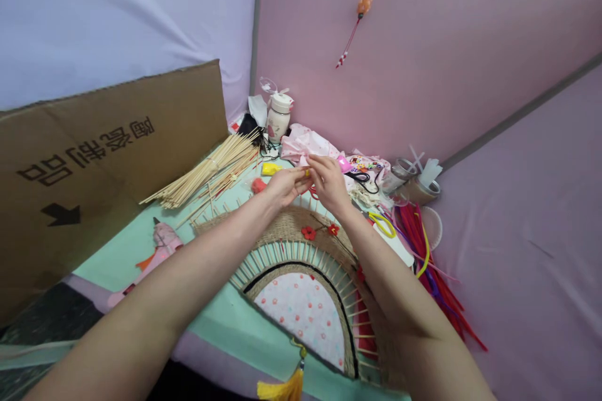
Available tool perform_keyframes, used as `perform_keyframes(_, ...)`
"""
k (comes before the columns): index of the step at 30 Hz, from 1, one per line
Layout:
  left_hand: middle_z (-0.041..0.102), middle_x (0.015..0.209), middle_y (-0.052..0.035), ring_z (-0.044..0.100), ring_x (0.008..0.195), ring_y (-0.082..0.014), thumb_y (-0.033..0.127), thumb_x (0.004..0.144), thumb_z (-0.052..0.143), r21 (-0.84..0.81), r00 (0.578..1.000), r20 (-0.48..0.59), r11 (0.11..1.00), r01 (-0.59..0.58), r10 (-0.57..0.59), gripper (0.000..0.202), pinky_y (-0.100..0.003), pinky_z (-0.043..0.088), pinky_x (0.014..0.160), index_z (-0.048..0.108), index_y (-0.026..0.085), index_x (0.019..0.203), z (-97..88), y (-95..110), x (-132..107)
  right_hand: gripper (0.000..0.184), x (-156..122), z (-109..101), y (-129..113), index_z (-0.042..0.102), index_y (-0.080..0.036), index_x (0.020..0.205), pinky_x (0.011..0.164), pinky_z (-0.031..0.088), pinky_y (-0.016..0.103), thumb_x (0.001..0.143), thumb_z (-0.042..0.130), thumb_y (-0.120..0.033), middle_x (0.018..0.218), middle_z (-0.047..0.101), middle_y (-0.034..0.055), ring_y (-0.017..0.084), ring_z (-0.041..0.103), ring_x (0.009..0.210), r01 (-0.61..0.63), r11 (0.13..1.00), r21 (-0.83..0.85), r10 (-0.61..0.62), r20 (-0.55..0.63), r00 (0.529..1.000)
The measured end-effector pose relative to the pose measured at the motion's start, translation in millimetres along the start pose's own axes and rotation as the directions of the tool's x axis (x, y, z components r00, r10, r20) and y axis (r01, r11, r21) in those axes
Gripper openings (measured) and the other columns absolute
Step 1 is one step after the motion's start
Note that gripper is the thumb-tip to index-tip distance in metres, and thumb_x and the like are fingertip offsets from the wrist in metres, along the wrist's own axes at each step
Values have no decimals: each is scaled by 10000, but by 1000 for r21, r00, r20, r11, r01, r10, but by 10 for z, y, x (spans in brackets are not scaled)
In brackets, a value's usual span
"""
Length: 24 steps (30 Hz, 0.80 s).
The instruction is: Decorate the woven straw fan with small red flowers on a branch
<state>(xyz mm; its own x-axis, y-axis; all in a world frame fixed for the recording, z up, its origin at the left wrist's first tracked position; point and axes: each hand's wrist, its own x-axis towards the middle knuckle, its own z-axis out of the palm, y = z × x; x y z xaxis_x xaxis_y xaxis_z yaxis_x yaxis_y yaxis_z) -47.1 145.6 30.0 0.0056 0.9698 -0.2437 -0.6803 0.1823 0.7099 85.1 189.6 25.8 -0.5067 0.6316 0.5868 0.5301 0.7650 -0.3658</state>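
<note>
Both bare hands [289, 187] [328, 183]: saw together, could not tell grip; risked dropping small yellow lump [307, 172] onto arched tan woven panel [288, 225], 6 o'clock, by slackening.

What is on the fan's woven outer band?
Red flowers and a dark stem. The arms hide parts of the band, so what lies there cannot be seen.

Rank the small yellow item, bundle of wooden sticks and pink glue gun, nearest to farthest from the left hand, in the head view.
1. Small yellow item, just beyond the left hand, slightly left.
2. Bundle of wooden sticks, farther left, beside the cardboard.
3. Pink glue gun, at lower left in the picture.
</note>
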Motion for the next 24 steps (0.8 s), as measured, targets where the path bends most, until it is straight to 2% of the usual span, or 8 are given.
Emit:
perform_keyframes(3,704,792,-35,670,778,-100,71,848,452,3,1000,6,1000,28,-28,220,-284,513,931,650,149,900,24,-17,-89,463,-70,39,-56,518,-209,1378,1153,255,501,977,348,-365,1438,508,89,252,347,1390,38,998,-55,-31,122,992)
perform_keyframes(6,717,973,-95,670,969,-183,326,932,374,32,989,129,997,69,-72,337,-355,508,952,659,163,1006,-9,12,-150,583,-184,54,-161,305,-215,1507,1181,128,560,978,317,-461,1559,328,86,264,187,1474,27,997,-68,-13,198,980)
perform_keyframes(10,634,1239,-162,532,1260,-273,698,870,232,19,977,215,1000,-3,-1,712,-420,460,1023,601,162,1159,-84,15,-208,741,-355,26,-265,204,-161,1538,1196,170,476,947,302,-598,1595,212,137,241,159,1486,147,989,18,-144,336,931)
perform_keyframes(12,600,1298,-168,486,1311,-268,743,844,197,-8,973,229,999,-31,32,773,-408,442,1047,584,163,1178,-99,-32,-252,820,-409,-7,-261,175,-148,1543,1189,173,503,917,311,-659,1583,234,164,264,174,1481,148,989,-11,-133,370,919)
perform_keyframes(15,579,1330,-170,469,1328,-271,777,822,127,20,950,310,999,43,-47,852,-404,435,1055,581,161,1197,-94,-117,-321,908,-453,-47,-247,95,-157,1553,1177,140,569,876,309,-723,1588,205,176,300,161,1481,112,991,-69,-82,347,934)
perform_keyframes(19,562,1351,-166,485,1312,-258,802,791,76,27,972,234,1000,3,-10,909,-385,442,1044,568,163,1212,-109,-146,-355,940,-506,-48,-289,126,-141,1551,1184,202,507,856,339,-737,1593,194,172,288,169,1480,224,975,3,-205,416,886)
perform_keyframes(22,584,1325,-167,475,1321,-262,810,787,89,-5,961,274,999,36,-33,911,-394,426,1060,574,163,1207,-127,-153,-357,955,-526,-37,-325,111,-143,1553,1183,181,542,847,343,-745,1574,254,174,314,197,1470,151,987,-58,-119,370,921)
perform_keyframes(24,616,1272,-181,482,1313,-273,805,795,99,-45,954,287,994,98,-81,911,-406,414,1068,578,144,1199,-131,-157,-356,978,-528,-26,-351,94,-150,1555,1191,167,531,834,350,-758,1586,222,164,311,184,1474,160,986,-43,-135,354,926)
